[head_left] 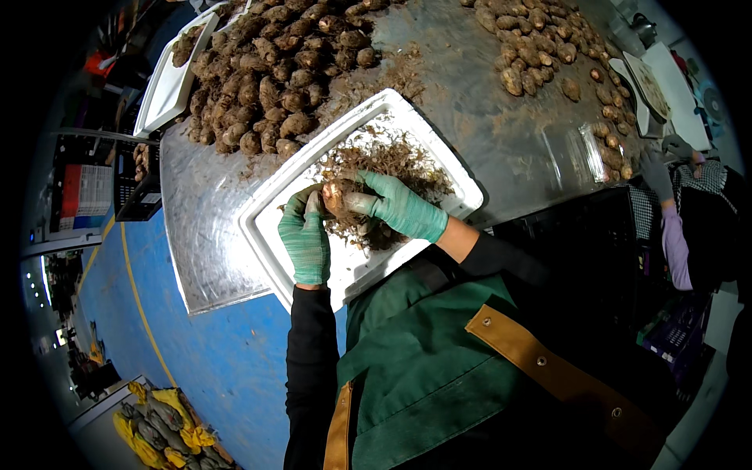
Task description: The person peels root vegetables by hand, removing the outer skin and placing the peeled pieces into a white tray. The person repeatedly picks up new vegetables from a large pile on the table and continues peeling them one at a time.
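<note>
Over a white tray (270, 274), my two green-gloved hands hold one brown taro root (335, 197) between them. My left hand (305, 235) has its fingers closed on the root's left side. From the right, my right hand (399, 205) grips the same root, thumb and fingers around it. The root's surface shows a pale, reddish patch. Under the hands lies a heap of loose brown root fibres and peelings (411, 164), spread over the tray's bottom.
A big pile of hairy taro roots (270, 86) covers the metal table's far left. Cleaner-looking roots (540, 39) lie at the far right. A scale (646, 94) and a co-worker's gloved hand (656, 174) are at the right edge. Another white tray (176, 78) stands left.
</note>
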Demonstrator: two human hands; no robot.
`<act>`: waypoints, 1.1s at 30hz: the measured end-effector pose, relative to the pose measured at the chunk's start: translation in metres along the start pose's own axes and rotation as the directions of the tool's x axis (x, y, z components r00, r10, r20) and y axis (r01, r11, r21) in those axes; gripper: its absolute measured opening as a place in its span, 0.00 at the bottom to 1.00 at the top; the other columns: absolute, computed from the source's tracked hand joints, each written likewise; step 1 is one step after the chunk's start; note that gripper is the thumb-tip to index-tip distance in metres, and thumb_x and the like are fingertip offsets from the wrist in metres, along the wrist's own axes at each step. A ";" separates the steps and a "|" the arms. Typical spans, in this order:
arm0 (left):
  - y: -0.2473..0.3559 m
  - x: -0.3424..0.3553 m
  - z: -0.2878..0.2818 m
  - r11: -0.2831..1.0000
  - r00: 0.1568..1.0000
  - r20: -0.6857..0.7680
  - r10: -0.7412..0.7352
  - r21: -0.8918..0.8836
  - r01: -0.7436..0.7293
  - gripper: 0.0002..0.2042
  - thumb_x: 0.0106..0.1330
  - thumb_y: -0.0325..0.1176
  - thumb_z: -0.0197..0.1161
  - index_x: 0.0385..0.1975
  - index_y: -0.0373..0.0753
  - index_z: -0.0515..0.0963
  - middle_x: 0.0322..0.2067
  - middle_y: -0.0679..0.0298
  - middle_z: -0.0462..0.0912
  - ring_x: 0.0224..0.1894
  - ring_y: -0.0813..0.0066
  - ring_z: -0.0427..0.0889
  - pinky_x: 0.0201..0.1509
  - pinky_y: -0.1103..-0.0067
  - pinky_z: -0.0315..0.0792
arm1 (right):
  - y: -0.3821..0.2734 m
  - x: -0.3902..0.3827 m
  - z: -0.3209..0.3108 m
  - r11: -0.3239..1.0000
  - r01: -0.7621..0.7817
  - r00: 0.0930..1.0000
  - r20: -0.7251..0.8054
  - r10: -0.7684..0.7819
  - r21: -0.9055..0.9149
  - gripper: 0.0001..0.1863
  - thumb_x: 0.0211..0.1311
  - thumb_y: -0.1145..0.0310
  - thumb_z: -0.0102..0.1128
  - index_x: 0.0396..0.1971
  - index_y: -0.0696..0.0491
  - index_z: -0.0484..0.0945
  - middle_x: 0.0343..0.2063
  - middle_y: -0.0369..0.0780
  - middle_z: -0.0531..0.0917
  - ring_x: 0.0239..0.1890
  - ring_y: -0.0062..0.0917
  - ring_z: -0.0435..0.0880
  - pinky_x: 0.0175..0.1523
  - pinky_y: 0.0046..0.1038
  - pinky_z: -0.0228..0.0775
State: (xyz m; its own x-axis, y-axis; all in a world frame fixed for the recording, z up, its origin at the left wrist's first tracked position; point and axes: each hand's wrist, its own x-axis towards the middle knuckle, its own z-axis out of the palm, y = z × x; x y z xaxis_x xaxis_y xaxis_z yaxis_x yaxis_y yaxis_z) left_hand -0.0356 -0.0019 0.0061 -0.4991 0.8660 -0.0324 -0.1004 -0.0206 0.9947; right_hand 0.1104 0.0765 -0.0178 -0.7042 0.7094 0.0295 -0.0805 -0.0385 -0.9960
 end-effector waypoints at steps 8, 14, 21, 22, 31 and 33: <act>0.010 -0.001 -0.006 0.994 0.952 0.286 -0.107 0.004 0.111 0.25 0.61 0.44 0.59 0.53 0.34 0.68 0.43 0.64 0.74 0.38 0.82 0.72 0.39 0.84 0.69 | -0.029 -0.001 -0.018 0.966 -0.232 0.951 0.236 0.200 0.113 0.27 0.59 0.54 0.57 0.49 0.60 0.71 0.38 0.42 0.80 0.41 0.19 0.75 0.46 0.24 0.70; 0.006 -0.002 -0.003 0.995 0.943 0.318 -0.100 0.059 0.086 0.16 0.65 0.40 0.55 0.46 0.35 0.71 0.37 0.67 0.75 0.33 0.84 0.71 0.36 0.86 0.68 | -0.030 -0.010 -0.010 0.983 -0.165 0.971 0.190 0.147 0.080 0.27 0.60 0.53 0.55 0.44 0.64 0.70 0.29 0.41 0.79 0.23 0.17 0.78 0.27 0.20 0.73; -0.014 0.007 0.001 0.972 1.000 0.019 0.009 0.236 -0.014 0.21 0.69 0.46 0.45 0.40 0.31 0.75 0.26 0.69 0.74 0.27 0.84 0.67 0.31 0.82 0.64 | -0.010 -0.005 0.005 0.988 -0.073 0.996 0.053 0.066 0.134 0.25 0.61 0.55 0.54 0.48 0.61 0.71 0.34 0.41 0.79 0.34 0.17 0.76 0.41 0.22 0.70; -0.013 0.008 -0.001 0.952 1.000 0.019 -0.009 0.305 0.003 0.23 0.69 0.48 0.44 0.41 0.31 0.75 0.26 0.69 0.74 0.27 0.84 0.67 0.31 0.82 0.63 | -0.011 -0.004 -0.001 0.989 -0.120 0.992 0.042 0.117 0.088 0.24 0.61 0.55 0.54 0.47 0.61 0.72 0.37 0.40 0.79 0.41 0.17 0.73 0.48 0.23 0.66; -0.021 0.014 -0.015 0.984 0.984 -0.021 -0.175 0.032 0.176 0.11 0.64 0.36 0.57 0.37 0.35 0.76 0.21 0.71 0.74 0.20 0.85 0.69 0.21 0.86 0.65 | -0.018 -0.007 -0.006 0.979 -0.145 0.985 0.119 0.128 0.143 0.27 0.61 0.55 0.54 0.51 0.62 0.68 0.41 0.36 0.77 0.44 0.16 0.71 0.50 0.21 0.64; -0.022 0.013 -0.018 0.975 0.975 -0.040 -0.220 -0.044 0.218 0.11 0.65 0.37 0.55 0.37 0.35 0.75 0.19 0.71 0.73 0.19 0.85 0.68 0.20 0.86 0.64 | -0.026 -0.009 -0.008 0.953 -0.216 0.976 0.086 0.202 0.213 0.27 0.61 0.55 0.54 0.52 0.62 0.68 0.41 0.35 0.76 0.44 0.15 0.71 0.49 0.20 0.64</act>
State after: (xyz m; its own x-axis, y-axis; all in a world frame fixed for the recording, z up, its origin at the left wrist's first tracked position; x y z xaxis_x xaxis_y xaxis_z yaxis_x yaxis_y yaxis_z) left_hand -0.0556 0.0008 -0.0181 -0.4989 0.8285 -0.2544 -0.2446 0.1470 0.9584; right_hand 0.1243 0.0767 0.0069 -0.7637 0.6242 -0.1648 -0.0751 -0.3395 -0.9376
